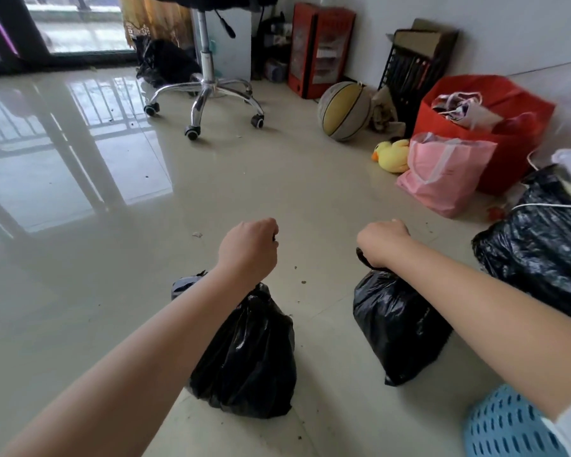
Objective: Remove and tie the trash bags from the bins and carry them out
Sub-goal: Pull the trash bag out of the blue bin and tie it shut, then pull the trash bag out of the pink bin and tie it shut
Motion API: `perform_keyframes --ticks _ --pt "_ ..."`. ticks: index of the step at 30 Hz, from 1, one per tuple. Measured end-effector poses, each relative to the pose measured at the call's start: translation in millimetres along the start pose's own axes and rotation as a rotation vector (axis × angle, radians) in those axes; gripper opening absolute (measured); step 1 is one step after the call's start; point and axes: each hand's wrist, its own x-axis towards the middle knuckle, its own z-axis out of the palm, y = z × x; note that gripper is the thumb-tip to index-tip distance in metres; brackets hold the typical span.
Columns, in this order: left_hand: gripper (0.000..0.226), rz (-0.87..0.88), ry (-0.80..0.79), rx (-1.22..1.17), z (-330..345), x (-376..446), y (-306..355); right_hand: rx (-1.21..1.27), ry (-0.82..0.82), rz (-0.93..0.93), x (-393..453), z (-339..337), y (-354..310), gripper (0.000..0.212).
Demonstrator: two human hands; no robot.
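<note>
Left hand (248, 249), frame centre: fist closed around gathered neck of left black trash bag (248, 354), lower centre. Right hand (381, 240), right of centre: fingers curled tight on neck of right black trash bag (398, 328). Blue basket (505, 427), lower right corner.

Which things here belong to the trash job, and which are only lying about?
Job:
left hand, gripping left bag
right hand, gripping right bag
big black bag, maybe
blue bin

Lying about:
chair
ball
duck
pink bag
red bag
</note>
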Motion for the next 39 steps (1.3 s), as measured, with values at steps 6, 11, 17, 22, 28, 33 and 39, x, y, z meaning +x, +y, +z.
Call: perform_keyframes --ticks 6,11,17,22,28,33,39 --pt "0.021 0.060 -0.009 0.258 10.4 -11.3 3.6 0.438 0.129 -0.222 -8.3 -12.1 3.2 0.033" --pt "0.016 0.081 -0.001 0.322 -4.4 1.9 4.0 0.641 0.266 -0.246 2.2 -26.6 -11.6 0.043" --pt "0.023 0.060 -0.084 0.389 -53.1 20.9 7.4 0.311 0.282 -0.227 -2.6 -71.1 -5.0 0.018" --pt "0.029 0.059 -0.274 0.369 -106.5 15.8 28.4 0.174 0.275 -0.236 -36.7 -110.6 18.0 0.025" --pt "0.031 0.106 -0.404 0.338 -204.0 13.4 89.3 0.446 0.341 -0.255 -105.2 -166.6 69.2 0.033" --pt "0.031 0.170 -0.363 0.302 -319.8 23.6 175.8 0.726 0.496 -0.161 -177.5 -256.3 143.5 0.030" --pt "0.028 0.379 -0.302 0.316 -421.8 37.0 281.2 0.669 0.569 -0.025 -257.9 -345.0 227.7 0.032"
